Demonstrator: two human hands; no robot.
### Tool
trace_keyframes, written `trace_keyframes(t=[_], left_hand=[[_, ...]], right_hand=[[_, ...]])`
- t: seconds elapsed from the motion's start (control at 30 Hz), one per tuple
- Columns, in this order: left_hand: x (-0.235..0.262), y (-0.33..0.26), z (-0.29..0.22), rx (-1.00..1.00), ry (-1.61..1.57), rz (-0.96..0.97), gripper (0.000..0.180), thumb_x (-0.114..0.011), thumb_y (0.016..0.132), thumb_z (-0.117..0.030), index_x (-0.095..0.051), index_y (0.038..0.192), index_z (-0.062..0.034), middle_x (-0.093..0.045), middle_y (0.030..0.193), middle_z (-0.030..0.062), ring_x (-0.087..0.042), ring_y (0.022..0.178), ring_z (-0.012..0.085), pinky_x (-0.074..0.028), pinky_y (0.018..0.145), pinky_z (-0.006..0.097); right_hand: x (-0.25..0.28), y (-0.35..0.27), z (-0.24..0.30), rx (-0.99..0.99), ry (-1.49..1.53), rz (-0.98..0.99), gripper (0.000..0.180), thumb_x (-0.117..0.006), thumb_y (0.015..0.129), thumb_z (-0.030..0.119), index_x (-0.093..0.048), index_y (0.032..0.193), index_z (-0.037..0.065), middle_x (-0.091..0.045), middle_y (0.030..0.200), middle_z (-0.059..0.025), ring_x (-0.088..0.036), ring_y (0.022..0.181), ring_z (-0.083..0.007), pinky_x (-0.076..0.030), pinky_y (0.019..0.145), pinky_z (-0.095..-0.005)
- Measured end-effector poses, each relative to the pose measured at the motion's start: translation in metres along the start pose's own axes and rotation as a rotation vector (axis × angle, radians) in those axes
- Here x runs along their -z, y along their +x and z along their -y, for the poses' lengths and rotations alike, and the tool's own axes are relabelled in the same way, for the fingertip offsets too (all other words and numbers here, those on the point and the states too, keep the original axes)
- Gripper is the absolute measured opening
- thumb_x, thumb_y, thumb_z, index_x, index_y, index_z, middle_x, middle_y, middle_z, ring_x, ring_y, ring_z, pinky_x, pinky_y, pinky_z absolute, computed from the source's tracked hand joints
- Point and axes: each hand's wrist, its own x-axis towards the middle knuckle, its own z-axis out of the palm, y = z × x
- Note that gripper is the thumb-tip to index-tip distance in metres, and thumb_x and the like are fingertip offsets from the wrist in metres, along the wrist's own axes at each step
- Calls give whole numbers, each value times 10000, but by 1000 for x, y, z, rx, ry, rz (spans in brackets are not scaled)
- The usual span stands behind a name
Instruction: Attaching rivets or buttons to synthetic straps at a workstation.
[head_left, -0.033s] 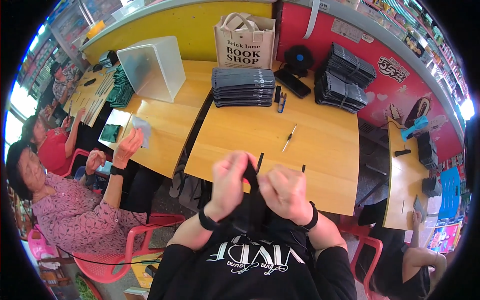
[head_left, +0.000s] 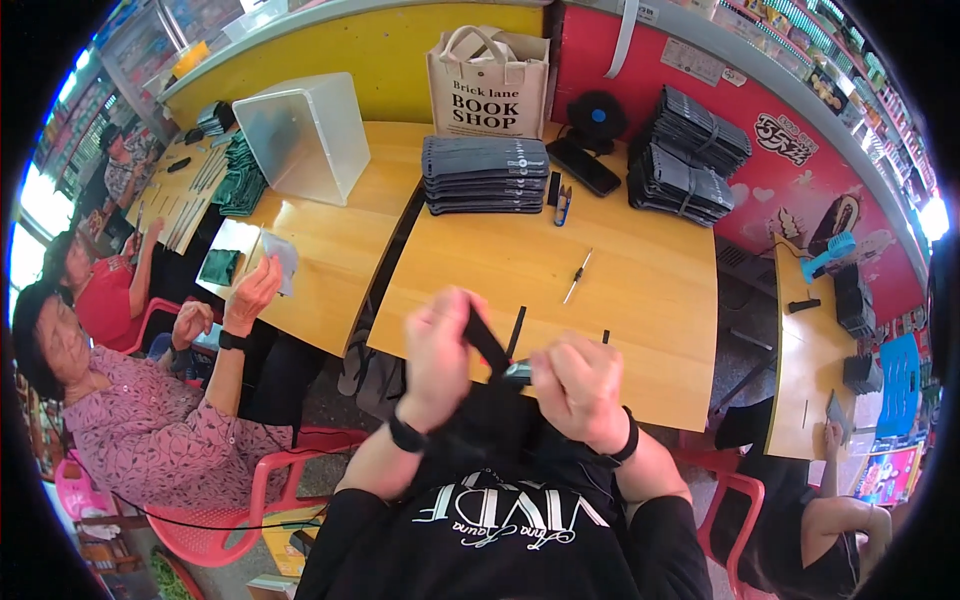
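Just over the table's near edge, my left hand (head_left: pixel 437 345) is closed on one end of a black fabric strip (head_left: pixel 485 335). The strip slants down to the right, toward the other hand. My right hand (head_left: pixel 578 385) is closed too, its fingers pressed on a dark piece with a pale grey patch (head_left: pixel 518 371) at their tips. What this piece is I cannot make out against my black shirt. Beyond my hands a narrow black strip (head_left: pixel 517 330) lies on the table (head_left: pixel 450 290), and a short one (head_left: pixel 606 337) lies at its edge. Farther off rests a thin pen-like tool (head_left: pixel 578 277).
At the back stand a stack of dark grey folded fabric pieces (head_left: pixel 485 175), thread snips (head_left: pixel 563 207), a phone (head_left: pixel 584 166), a small black fan (head_left: pixel 597 118), a canvas tote (head_left: pixel 488 90) and bundled grey stacks (head_left: pixel 690 160). To the left, a co-worker (head_left: pixel 170 420) handles fabric beside a translucent bin (head_left: pixel 305 140).
My left hand has moved slightly up and left, drawing the black strip away from my right hand. The pale grey patch now shows at my right fingertips.
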Motion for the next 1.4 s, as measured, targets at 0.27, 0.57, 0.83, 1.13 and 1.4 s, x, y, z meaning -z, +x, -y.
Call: trace_keyframes(t=[0.27,0.57,0.83,1.13,1.4], left_hand=[[-8,2,-22,-193,12,99,303,-444,1025,-265,-584,981,0,-608,827,71,-611,731,156,-502,686,284],[-18,-21,-16,-167,66,302,302,-510,989,-106,-493,1267,10,-572,946,65,-556,806,112,-473,738,242],[-20,-29,-23,-308,324,346,201,-566,942,-27,-544,1140,0,-577,939,25,-546,813,83,-464,741,223],[161,101,-89,-270,-445,-294,289,-402,1036,-315,-513,888,-93,-514,781,20,-497,694,151,-453,675,330],[136,123,-79,-824,1406,-369,274,-660,828,-69,-690,1075,-185,-614,1130,69,-519,1102,276,-429,864,469]], right_hand=[[12,5,5,-297,94,-37,83,-645,832,5,-569,800,8,-531,616,-133,-517,469,-299,-393,434,-360],[9,0,14,-418,64,187,40,-604,800,27,-596,839,32,-617,701,-159,-607,573,-357,-464,491,-422],[6,0,21,-404,261,101,73,-634,816,-45,-620,876,-6,-640,705,-163,-615,544,-276,-457,484,-330],[82,-13,36,-307,-293,-547,120,-518,871,-1,-627,828,-30,-594,759,-117,-562,653,-172,-445,588,-266],[87,-37,7,-518,447,-609,117,-544,945,79,-563,934,-36,-543,803,-75,-482,563,-94,-374,487,-207]])
